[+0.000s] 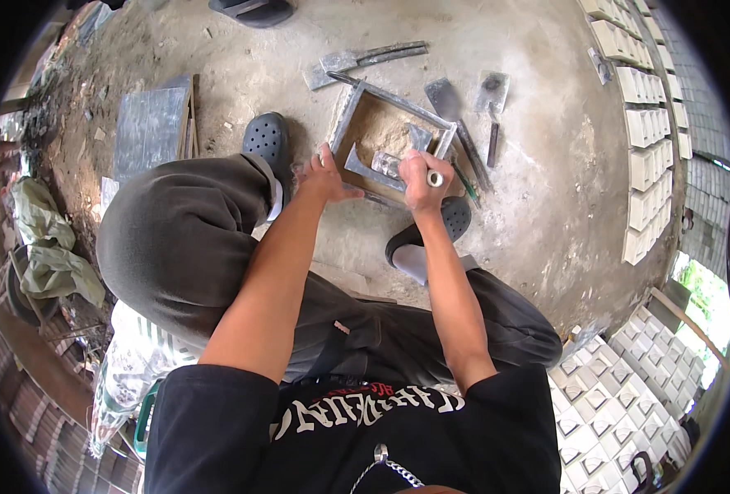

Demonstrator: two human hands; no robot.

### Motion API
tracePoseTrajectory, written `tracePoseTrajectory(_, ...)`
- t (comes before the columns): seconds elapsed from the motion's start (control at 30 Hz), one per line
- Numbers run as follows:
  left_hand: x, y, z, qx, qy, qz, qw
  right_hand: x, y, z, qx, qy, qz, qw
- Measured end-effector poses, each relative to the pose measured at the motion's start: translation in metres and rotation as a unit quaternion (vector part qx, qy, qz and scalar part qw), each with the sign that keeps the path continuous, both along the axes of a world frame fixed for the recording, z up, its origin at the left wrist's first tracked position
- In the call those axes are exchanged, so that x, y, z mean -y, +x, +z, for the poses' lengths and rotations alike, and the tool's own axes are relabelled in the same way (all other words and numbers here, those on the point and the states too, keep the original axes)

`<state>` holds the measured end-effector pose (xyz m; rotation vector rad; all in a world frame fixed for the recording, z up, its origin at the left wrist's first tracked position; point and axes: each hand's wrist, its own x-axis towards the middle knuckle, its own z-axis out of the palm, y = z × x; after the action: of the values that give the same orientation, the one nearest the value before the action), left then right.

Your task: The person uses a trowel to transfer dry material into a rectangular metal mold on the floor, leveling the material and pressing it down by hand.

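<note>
On the floor between my feet lies a square, shallow frame mould (403,103) with grey metal-looking sides. Pale sandy powder (379,123) covers part of its inside, and dark angular plates sit at its near edge and right corner. My right hand (425,179) is closed around what looks like a wide brush (387,164), its pale round handle end showing beside the thumb side. The brush head is over the near part of the mould. At the mould's near left corner, my left hand (322,177) rests with its fingers spread, holding nothing.
Trowel-like tools (443,99) and dark bars (394,53) lie beyond and right of the mould. A square plate (492,90) is farther right. Grey boards (151,128) lean at left. Rows of pale blocks (649,152) line the right side; more stacked blocks (608,395) stand at lower right.
</note>
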<state>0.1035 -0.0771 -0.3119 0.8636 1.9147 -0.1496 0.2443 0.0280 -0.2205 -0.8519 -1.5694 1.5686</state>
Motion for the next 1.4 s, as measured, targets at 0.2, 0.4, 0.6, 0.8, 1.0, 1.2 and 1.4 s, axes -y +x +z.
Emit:
tracePoseTrajectory(0.2,-0.001,-0.001,0.004,0.004,0.013,-0.002,1.0,0.005,0.002,0.002,-0.018,-0.011,-0.031,0.999)
tracePoseTrajectory(0.4,0.006,0.001,-0.003,0.0,0.017,-0.009,1.0,0.005,0.002,0.004,0.011,0.002,-0.007,1.0)
tracePoseTrajectory(0.6,0.009,-0.003,-0.003,0.003,0.031,-0.012,0.999,0.0,-0.009,0.014,0.035,0.018,-0.003,0.999)
tracePoseTrajectory(0.8,0.008,-0.001,-0.008,-0.011,0.029,-0.012,0.999,-0.007,0.003,-0.002,0.015,-0.063,-0.001,0.998)
tracePoseTrajectory(1.0,0.005,0.0,-0.008,-0.013,0.03,-0.022,0.999,-0.001,-0.005,-0.003,0.029,-0.003,-0.03,0.999)
tracePoseTrajectory(1.2,0.004,0.002,-0.006,-0.013,0.028,-0.018,0.999,0.003,-0.013,0.009,0.044,0.002,-0.029,0.999)
tracePoseTrajectory(1.4,0.006,0.002,-0.012,-0.003,0.033,-0.027,0.999,0.004,-0.029,0.007,0.064,0.024,-0.011,0.998)
